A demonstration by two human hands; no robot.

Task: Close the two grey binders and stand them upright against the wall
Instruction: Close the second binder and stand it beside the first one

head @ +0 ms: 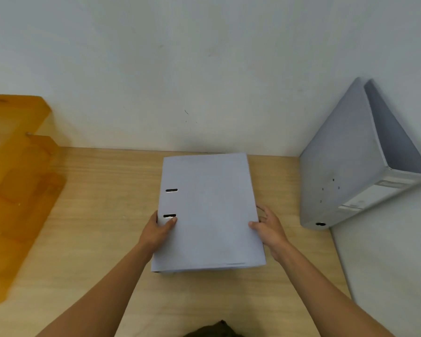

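Hands [156, 231] [269, 228] in closed grip on flat binder's [209, 212] side edges, second binder [345, 171] upright at wall [180, 69]

The spine label [384, 184] on the standing binder [345, 166] is too blurred to read.

Two grey binders [208, 210] [345, 166], two hands [156, 231] [269, 227].

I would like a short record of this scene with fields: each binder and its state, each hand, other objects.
flat binder: closed, lying on the wooden desk
standing binder: upright at the right, in the wall corner
left hand: grips the flat binder's left edge, thumb on the cover
right hand: grips its right edge
orange trays: stacked at the desk's left
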